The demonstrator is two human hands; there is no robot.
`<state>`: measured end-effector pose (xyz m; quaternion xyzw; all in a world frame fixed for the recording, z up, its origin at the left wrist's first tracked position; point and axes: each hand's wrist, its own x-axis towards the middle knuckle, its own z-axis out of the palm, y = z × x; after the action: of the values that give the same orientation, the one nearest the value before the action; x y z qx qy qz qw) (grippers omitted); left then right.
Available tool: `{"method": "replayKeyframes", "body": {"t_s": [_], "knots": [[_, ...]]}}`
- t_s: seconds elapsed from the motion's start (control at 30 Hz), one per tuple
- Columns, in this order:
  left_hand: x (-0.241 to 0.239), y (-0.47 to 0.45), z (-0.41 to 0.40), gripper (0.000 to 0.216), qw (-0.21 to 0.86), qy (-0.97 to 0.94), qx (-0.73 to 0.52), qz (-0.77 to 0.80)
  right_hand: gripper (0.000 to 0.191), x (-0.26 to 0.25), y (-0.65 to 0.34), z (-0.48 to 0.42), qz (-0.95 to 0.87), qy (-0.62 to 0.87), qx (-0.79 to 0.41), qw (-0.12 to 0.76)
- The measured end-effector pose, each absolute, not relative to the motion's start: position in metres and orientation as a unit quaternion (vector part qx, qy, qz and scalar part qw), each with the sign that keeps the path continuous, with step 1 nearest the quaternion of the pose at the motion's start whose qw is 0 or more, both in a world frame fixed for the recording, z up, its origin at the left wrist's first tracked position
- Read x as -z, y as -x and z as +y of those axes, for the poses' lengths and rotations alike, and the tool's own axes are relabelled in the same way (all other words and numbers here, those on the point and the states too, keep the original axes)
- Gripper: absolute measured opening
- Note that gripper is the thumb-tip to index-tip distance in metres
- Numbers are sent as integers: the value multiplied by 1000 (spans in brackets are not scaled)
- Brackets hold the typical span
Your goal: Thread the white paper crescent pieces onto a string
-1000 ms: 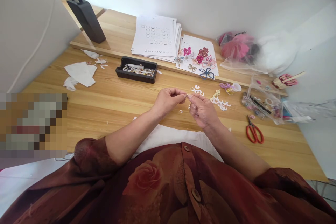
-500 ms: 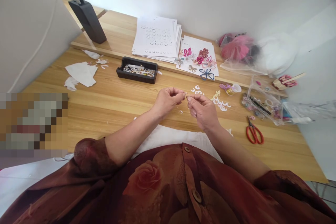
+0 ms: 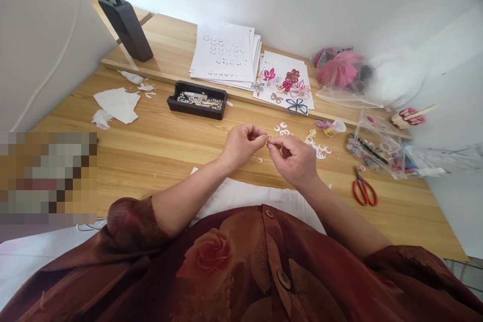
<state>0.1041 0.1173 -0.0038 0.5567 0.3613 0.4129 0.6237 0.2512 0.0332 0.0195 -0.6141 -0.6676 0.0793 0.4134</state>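
Observation:
My left hand point(image 3: 241, 144) and my right hand point(image 3: 293, 157) meet over the wooden table point(image 3: 158, 146), fingertips pinched together on a tiny pale piece point(image 3: 268, 139) too small to name. Just beyond them lie several small white curled pieces point(image 3: 319, 149) and a few more point(image 3: 284, 128) on the table. A single white curl point(image 3: 260, 160) lies under the hands.
A black tray of beads point(image 3: 196, 100) sits behind the hands, with stacked printed sheets point(image 3: 224, 55) and a sheet of coloured ornaments point(image 3: 287, 83) beyond. Red scissors point(image 3: 363, 190), a clear bag of supplies point(image 3: 377, 148) and a pink bundle point(image 3: 341, 68) lie right. Paper scraps point(image 3: 115, 105) and a black stand point(image 3: 126, 27) are left.
My right hand has turned slightly and shifted a little left, closing tighter against the left fingertips. The left hand has barely moved.

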Motion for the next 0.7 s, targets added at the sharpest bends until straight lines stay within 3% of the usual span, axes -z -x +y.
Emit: {"method": "replayKeyframes", "body": {"t_s": [0.23,0.37,0.53,0.7], "knots": [[-1,-100,118,15,622,-604,-364,341,10,-51,-264,46,-678,616,-109,387],[-4,-98,119,17,669,-580,-351,305,12,-53,-271,59,-603,614,-256,440],[-4,-96,120,24,696,-550,-361,289,31,-42,-273,66,-428,596,-476,486],[-1,-98,120,23,685,-531,-393,308,35,-32,-267,59,-365,588,-528,493]]}}
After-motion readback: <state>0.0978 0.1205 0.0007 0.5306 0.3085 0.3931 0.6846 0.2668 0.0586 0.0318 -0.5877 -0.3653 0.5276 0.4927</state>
